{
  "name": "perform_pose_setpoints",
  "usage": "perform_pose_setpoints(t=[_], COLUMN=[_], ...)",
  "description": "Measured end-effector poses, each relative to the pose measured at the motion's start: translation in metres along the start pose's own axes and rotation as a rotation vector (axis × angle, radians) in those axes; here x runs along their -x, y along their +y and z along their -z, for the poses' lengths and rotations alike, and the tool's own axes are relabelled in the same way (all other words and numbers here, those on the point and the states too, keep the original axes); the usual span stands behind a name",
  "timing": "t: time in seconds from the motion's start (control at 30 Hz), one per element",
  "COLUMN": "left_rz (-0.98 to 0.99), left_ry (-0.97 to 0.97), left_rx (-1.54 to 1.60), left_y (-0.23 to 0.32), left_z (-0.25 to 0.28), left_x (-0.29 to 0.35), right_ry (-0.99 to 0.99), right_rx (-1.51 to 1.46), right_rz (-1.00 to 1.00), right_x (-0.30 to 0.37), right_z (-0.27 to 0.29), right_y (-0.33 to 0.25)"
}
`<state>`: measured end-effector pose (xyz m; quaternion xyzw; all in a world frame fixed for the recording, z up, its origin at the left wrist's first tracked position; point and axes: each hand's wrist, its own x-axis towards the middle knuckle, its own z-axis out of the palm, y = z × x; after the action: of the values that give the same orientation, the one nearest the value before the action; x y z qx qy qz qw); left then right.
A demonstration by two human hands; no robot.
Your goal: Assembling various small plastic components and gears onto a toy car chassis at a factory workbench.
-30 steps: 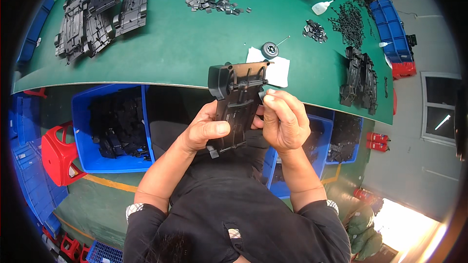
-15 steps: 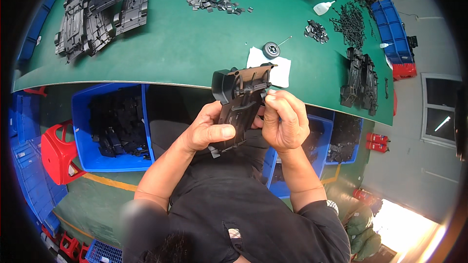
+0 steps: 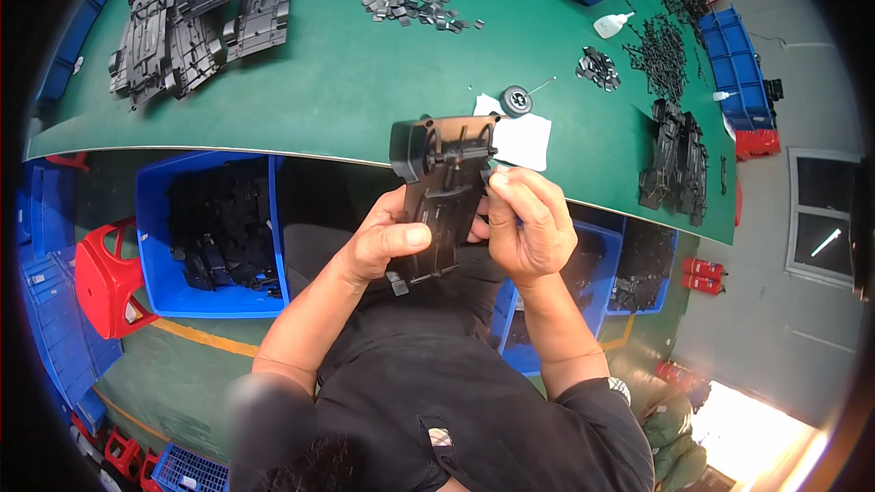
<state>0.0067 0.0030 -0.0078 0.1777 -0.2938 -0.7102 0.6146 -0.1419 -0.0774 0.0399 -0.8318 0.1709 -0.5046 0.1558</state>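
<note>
A black plastic toy-car chassis (image 3: 447,196) is held up in front of my body, at the near edge of the table. My left hand (image 3: 390,241) grips its left side, with the thumb lying across its face. At the chassis's right side, close to the axle bar, my right hand (image 3: 533,223) is closed in a pinch of thumb and forefinger. Whatever sits between those fingertips is dark and too small to make out. Beyond the chassis, a small black wheel (image 3: 516,101) with a thin metal rod lies on a white sheet (image 3: 524,144).
More chassis (image 3: 260,5) lie at the table's far left, others (image 3: 670,159) at the right. Loose black tiles (image 3: 410,5), a pile of small parts (image 3: 661,50) and a white squeeze bottle (image 3: 612,25) are on the green table (image 3: 301,100). Blue bins (image 3: 214,305) stand below, near a red stool (image 3: 105,278).
The chassis has shifted slightly left and turned a little more upright in my left hand. My right hand keeps its pinch at the right side. The whole view has moved slightly.
</note>
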Motion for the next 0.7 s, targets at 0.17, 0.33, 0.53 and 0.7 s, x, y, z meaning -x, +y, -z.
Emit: perform_pose_setpoints(t=[0.17,0.33,0.53,0.7], left_rz=[-0.020,-0.096,-0.166,-0.115], left_ry=[0.069,0.099,0.147,0.256], left_rx=[0.237,0.404,0.447,0.371], left_y=[0.005,0.016,0.020,0.023], left_z=[0.013,0.027,0.042,0.040], left_x=[0.006,0.014,0.025,0.027], right_ry=[0.062,-0.050,-0.247,-0.274], right_rx=[-0.157,0.042,0.222,0.334], right_rz=[-0.198,-0.261,-0.411,-0.392], right_x=[-0.012,-0.049,-0.081,-0.097], right_z=[-0.014,-0.035,-0.080,-0.111], right_y=[-0.007,0.014,0.059,0.090])
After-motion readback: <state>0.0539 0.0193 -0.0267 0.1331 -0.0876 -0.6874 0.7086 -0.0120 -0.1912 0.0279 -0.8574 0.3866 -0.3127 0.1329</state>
